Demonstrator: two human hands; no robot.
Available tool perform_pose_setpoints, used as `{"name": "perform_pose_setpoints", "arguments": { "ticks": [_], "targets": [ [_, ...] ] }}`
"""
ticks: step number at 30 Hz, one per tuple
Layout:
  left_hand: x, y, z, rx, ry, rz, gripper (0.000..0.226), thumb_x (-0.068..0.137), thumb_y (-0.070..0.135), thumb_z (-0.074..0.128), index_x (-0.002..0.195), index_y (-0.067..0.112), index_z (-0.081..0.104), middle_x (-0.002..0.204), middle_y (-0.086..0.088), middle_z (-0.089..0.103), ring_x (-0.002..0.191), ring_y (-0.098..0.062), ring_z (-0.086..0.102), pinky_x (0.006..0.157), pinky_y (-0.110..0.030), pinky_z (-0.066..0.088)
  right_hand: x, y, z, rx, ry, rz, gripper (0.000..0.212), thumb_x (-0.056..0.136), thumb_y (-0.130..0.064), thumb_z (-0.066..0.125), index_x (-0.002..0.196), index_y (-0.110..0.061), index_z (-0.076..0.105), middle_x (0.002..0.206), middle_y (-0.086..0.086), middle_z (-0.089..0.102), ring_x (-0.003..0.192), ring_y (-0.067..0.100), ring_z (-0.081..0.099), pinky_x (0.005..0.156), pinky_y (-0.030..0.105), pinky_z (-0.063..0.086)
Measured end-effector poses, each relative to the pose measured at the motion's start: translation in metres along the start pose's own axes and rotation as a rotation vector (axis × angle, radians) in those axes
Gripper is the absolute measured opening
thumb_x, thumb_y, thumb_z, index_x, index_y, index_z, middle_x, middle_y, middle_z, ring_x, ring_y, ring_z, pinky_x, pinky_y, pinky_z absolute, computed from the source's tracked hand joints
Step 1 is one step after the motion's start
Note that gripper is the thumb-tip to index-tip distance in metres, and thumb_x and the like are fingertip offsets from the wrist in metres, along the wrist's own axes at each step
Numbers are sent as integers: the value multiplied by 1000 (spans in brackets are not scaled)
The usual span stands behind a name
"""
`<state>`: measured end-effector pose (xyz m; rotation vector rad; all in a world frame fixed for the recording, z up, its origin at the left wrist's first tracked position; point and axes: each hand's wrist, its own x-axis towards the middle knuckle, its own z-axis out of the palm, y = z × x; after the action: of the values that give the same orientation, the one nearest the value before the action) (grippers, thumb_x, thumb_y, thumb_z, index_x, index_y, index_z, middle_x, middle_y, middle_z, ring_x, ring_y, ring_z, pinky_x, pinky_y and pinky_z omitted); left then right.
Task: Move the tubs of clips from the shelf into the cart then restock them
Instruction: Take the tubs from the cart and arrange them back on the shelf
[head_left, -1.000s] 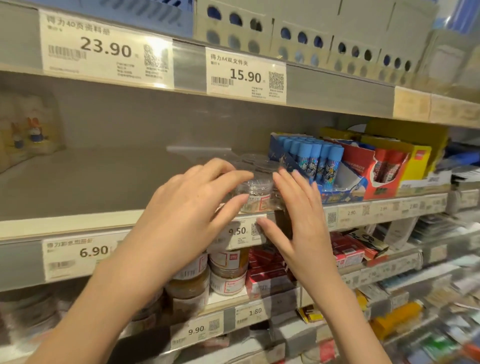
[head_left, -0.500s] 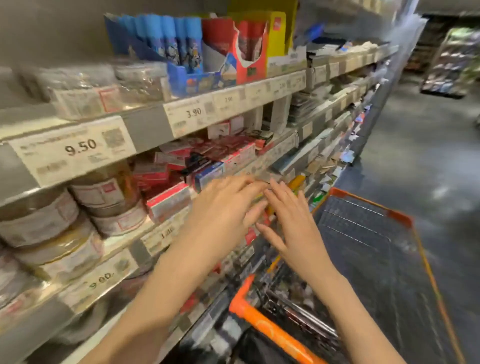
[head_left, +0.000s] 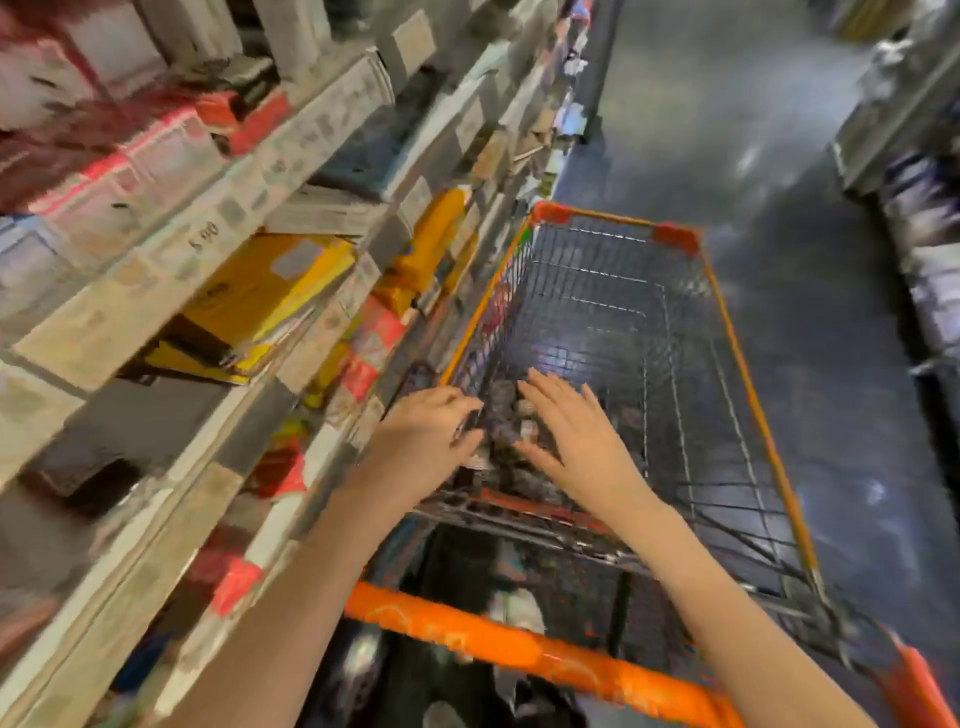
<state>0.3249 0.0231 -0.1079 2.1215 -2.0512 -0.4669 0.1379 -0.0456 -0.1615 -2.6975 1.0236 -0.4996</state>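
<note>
Both hands (head_left: 506, 431) press blurred tubs (head_left: 506, 413) between them over the cart (head_left: 748, 374).

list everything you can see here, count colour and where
cart: one, grey wire with orange rim, in the aisle right of the shelves
cart handle: one, orange, nearest the camera
tubs of clips: blurred clear cluster, count unclear, at the cart's near end between the hands
shelves: several tiers, pale, along the left
yellow boxes: a stack, middle tier
red and white packs: several, upper tier
floor: dark, glossy
left hand: one, fingers against the tubs
right hand: one, fingers straight, beside the tubs
</note>
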Motion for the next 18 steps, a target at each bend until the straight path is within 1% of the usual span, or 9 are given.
{"name": "perform_pose_setpoints", "arguments": {
  "ticks": [2,4,6,8,10,11,13,16,18],
  "targets": [
    [19,2,13,-33,-44,-7,41,95,34,49,134,22,48,137,3,48,121,-18,48,100,-32,37,-4,26,10,23,-10,29,57,89,-43,49,136,-12,45,143,8,45,131,25,43,107,48,23],
    [40,4,25,-49,-105,-29,42,96,34,46,136,23,45,140,3,44,123,-18,47,99,-33,40,-8,53,21,58,-39,76,58,88,-34,61,138,-13,43,146,6,40,135,23,36,110,47,20],
    [62,5,38,-73,-157,-39,43,97,35,45,138,23,44,139,3,44,123,-17,46,98,-32,39,-8,79,34,75,-132,149,61,89,-32,62,142,-12,38,150,4,34,139,22,30,113,48,17],
    [81,6,55,-92,-205,-54,42,97,35,45,138,23,43,139,3,45,123,-17,46,97,-32,40,-9,104,50,49,-224,184,64,90,-33,61,143,-8,36,150,6,33,138,24,31,114,48,16],
    [99,7,73,-121,-236,-79,41,97,33,46,137,23,45,139,2,45,122,-18,47,95,-32,40,-11,129,68,27,-304,200,66,88,-35,62,142,-6,38,148,9,36,136,26,35,113,53,24],
    [108,8,81,-134,-252,-92,41,97,32,46,136,22,45,138,1,46,121,-18,47,95,-33,40,-12,141,78,33,-354,229,67,89,-37,61,143,-7,35,149,9,34,137,25,33,111,53,27],
    [124,10,98,-145,-296,-125,41,96,32,47,136,21,46,138,-1,47,122,-20,48,96,-35,41,-15,161,97,74,-425,286,69,91,-40,57,146,-12,28,152,7,30,139,23,29,112,50,25],
    [143,9,123,-185,-329,-173,41,95,31,51,133,17,49,134,-5,51,121,-25,49,95,-40,43,-13,180,123,185,-496,402,69,93,-41,53,148,-14,23,154,7,25,140,22,27,114,35,19],
    [153,7,136,-221,-352,-195,41,95,28,52,133,15,50,130,-7,53,120,-26,50,94,-37,43,-10,188,140,265,-565,486,68,93,-37,54,148,-13,22,154,7,24,139,23,28,113,32,21]
  ]
}}
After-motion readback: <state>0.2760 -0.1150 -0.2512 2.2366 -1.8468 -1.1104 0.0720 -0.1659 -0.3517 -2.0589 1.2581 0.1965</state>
